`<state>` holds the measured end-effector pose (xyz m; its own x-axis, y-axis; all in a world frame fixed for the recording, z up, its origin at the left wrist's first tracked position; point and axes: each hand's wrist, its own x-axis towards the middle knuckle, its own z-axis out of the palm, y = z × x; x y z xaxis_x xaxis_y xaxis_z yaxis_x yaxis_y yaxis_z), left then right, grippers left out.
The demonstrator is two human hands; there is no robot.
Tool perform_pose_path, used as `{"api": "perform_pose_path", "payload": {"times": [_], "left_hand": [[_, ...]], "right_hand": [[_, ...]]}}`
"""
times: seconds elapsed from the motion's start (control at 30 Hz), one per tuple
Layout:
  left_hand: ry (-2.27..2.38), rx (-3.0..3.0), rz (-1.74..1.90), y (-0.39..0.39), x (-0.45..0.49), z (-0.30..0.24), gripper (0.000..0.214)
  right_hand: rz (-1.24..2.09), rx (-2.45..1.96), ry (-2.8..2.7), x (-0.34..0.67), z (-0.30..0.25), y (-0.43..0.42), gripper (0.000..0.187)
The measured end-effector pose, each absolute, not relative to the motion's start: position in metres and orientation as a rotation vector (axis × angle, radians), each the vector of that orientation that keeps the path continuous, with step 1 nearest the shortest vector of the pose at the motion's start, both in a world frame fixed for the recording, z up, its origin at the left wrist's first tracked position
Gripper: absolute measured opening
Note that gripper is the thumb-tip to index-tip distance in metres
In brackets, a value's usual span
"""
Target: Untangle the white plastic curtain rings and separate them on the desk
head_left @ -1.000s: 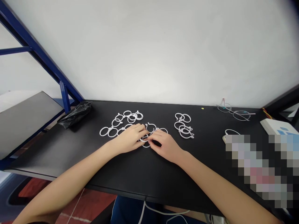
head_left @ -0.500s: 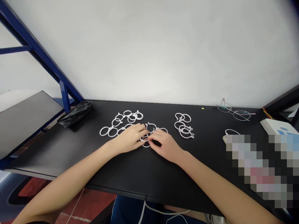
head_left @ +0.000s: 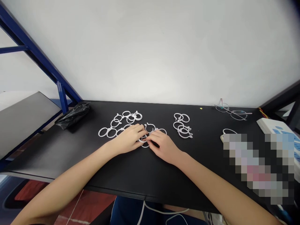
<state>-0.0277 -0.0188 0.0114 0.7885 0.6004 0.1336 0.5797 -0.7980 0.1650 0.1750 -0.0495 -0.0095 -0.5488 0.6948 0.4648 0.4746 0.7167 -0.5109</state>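
Observation:
Both my hands rest on a black table (head_left: 131,168) among white plastic rings. My left hand (head_left: 128,139) and my right hand (head_left: 162,145) meet at one white ring (head_left: 144,141), each pinching it with curled fingers. A loose cluster of white rings (head_left: 122,123) lies behind and left of my left hand. A smaller heap of white rings (head_left: 182,126) lies to the right of my right hand. A single ring (head_left: 150,127) sits just behind my fingertips.
A crumpled black plastic bag (head_left: 72,115) lies at the table's far left. Wire-framed glasses (head_left: 232,112) rest at the far right by the white wall. A white box with blue marks (head_left: 278,128) and a blurred patch sit at the right. A blue metal frame (head_left: 47,72) rises left.
My hands have stayed pinched on the same ring. The whole view has shifted slightly left as my head moved.

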Motion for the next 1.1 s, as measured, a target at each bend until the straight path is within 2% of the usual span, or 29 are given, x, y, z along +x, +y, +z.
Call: {"api": "perform_pose_path", "payload": {"times": [0.23, 0.43, 0.77, 1.1], "left_hand": [[0.929, 2.883, 0.316, -0.0182, -0.0276, 0.0110, 0.023], [0.926, 2.898, 0.330, -0.0188, -0.0273, 0.0101, 0.025], [0.934, 2.902, 0.304, -0.0197, -0.0284, 0.0101, 0.016], [0.880, 2.818, 0.375, -0.0233, -0.0258, 0.0174, 0.033]], "right_hand": [[0.457, -0.833, -2.269, 0.1737, -0.0075, -0.0530, 0.023], [0.456, -0.880, -2.236, 0.1732, -0.0091, -0.0526, 0.014], [0.463, -0.860, -2.118, 0.1740, -0.0117, -0.0503, 0.011], [0.338, -0.861, -1.983, 0.1739, -0.0123, -0.0496, 0.013]]}}
